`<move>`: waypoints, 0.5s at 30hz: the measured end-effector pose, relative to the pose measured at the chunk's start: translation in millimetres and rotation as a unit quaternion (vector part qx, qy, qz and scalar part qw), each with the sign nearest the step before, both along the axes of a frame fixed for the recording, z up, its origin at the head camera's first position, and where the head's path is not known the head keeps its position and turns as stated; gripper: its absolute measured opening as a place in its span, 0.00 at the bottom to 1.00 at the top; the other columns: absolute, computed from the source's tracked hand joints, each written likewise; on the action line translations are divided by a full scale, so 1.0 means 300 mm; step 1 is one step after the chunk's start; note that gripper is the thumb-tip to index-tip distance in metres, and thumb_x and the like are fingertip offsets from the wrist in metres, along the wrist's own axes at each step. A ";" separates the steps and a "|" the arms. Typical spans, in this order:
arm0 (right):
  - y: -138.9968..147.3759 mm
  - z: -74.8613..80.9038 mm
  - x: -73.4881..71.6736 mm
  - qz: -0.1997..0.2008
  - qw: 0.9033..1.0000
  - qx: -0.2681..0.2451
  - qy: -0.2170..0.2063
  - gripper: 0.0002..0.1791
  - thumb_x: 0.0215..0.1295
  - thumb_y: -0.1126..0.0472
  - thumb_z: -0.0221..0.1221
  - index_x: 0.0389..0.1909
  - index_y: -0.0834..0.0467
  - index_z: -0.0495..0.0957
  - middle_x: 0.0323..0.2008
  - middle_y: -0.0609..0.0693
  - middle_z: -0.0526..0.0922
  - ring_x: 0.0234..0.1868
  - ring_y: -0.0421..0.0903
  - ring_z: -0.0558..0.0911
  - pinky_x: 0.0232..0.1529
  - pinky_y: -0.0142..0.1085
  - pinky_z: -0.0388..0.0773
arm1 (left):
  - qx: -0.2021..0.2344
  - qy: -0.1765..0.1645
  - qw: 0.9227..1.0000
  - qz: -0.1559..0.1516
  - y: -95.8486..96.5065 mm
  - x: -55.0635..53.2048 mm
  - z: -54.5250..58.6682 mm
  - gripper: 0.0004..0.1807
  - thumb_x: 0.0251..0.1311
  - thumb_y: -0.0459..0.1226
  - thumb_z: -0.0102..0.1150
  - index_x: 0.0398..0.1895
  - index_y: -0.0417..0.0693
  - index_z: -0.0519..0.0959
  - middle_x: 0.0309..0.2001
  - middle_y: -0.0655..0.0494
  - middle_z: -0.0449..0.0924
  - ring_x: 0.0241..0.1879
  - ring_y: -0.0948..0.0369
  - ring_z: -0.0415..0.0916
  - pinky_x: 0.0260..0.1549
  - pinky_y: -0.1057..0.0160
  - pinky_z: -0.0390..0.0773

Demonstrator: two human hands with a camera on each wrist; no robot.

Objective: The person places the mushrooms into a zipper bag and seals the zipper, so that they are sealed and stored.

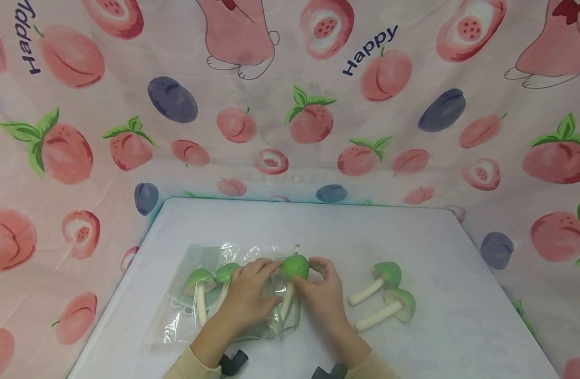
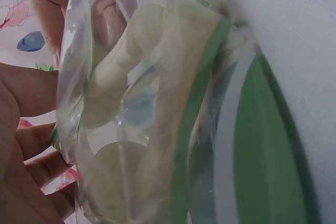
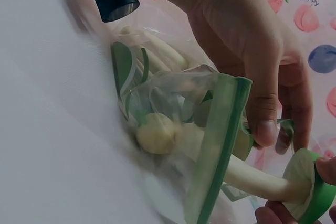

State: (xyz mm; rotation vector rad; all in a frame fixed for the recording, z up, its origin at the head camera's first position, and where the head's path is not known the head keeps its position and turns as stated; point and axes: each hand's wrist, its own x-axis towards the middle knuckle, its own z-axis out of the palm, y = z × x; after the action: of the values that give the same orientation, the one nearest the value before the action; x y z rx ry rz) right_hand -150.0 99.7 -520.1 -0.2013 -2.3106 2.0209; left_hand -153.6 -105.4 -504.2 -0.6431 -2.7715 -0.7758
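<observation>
A clear zip bag (image 1: pixel 176 326) with green edging lies on the white table. My left hand (image 1: pixel 252 292) holds the bag by its opening; the right wrist view shows the bag's edge (image 3: pixel 286 127) between thumb and fingers. My right hand (image 1: pixel 324 292) pinches a toy mushroom by its green cap (image 1: pixel 295 267). In the right wrist view, this mushroom's pale stem (image 3: pixel 257 179) passes behind the green zip strip (image 3: pixel 218 150) into the bag. More mushrooms with green caps (image 1: pixel 200 281) and pale stems are inside; my left hand hides part of them in the head view.
Two more green-capped mushrooms, one farther back (image 1: pixel 388 273) and one nearer (image 1: pixel 406 305), lie on the table to the right of my right hand. A fruit-print cloth (image 1: pixel 271 105) hangs behind and beside the white table (image 1: pixel 460 263). Dark wrist mounts (image 1: pixel 234 363) sit by both sleeves.
</observation>
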 end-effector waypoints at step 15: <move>-0.012 -0.021 -0.005 0.014 0.999 0.041 -0.020 0.31 0.62 0.52 0.75 0.63 0.56 0.77 0.68 0.57 0.81 0.75 0.62 0.73 0.71 0.65 0.74 | 0.004 0.000 1.000 -0.002 0.004 0.001 -0.002 0.44 0.50 0.45 0.84 0.73 0.54 0.77 0.65 0.56 0.81 0.65 0.49 0.79 0.65 0.40 0.73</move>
State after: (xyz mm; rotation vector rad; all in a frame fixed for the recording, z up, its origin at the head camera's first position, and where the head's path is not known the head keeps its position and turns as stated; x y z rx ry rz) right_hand -151.5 96.1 -526.3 -0.2080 -2.4265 1.9478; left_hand -153.3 -104.1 -504.8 -0.6465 -2.7664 -0.7877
